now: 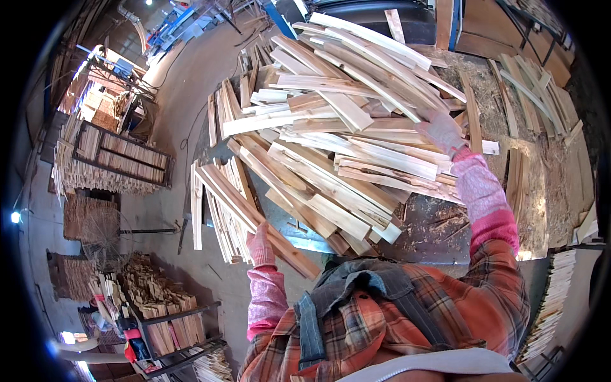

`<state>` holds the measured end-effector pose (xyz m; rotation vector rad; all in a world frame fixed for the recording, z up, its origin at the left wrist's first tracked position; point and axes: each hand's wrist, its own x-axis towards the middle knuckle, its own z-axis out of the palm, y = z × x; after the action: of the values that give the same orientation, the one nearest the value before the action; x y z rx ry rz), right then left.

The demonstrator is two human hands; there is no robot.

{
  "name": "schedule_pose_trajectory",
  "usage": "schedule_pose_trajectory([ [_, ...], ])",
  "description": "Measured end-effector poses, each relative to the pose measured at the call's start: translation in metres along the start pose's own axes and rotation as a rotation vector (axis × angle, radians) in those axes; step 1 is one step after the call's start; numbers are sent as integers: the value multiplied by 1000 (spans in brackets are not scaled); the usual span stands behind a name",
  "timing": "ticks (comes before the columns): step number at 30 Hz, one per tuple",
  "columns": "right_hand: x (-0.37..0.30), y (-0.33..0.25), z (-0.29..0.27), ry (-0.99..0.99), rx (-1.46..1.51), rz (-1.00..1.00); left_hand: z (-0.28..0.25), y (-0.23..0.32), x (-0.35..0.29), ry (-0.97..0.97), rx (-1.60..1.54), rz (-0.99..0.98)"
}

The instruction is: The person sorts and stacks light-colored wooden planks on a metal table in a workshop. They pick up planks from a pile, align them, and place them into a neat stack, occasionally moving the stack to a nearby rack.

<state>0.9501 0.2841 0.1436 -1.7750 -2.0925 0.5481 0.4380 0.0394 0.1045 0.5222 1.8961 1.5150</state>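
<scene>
Left hand (259, 248) gripping long plank (280, 241); right hand (443, 132) on piled boards (382, 156), grip unclear.

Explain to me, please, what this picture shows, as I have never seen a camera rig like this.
There is no robot here: a person works with their own two hands. The single picture comes from a wide fisheye camera worn on the head, looking down, so straight edges bend near the rim. Loose wooden boards lie piled on a table. The left hand holds a long brown board; the right hand touches boards at the pile's right side, its grip unclear.
</scene>
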Motion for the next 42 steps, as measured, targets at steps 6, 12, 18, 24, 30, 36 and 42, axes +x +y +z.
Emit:
schedule_pose_trajectory([
  [6,-70,-24,37,-304,1473,105,-38,-45,21,123,647,-140],
  [12,-130,-88,54,-357,1568,152,-70,-126,63,-3,841,-78],
  [18,-180,-149,82,-657,1493,328,-53,-95,77,-48,961,-123],
  [24,-205,-223,163,-561,960,47,-42,-71,132,-83,989,32],
  [30,-188,-332,267,-550,814,210,-36,-75,241,-178,1148,95],
  [36,-130,-373,446,-488,392,22,-60,-84,292,-298,1094,271],
  [42,-85,-430,418,-699,55,-161,-56,-72,251,-450,1197,438],
])
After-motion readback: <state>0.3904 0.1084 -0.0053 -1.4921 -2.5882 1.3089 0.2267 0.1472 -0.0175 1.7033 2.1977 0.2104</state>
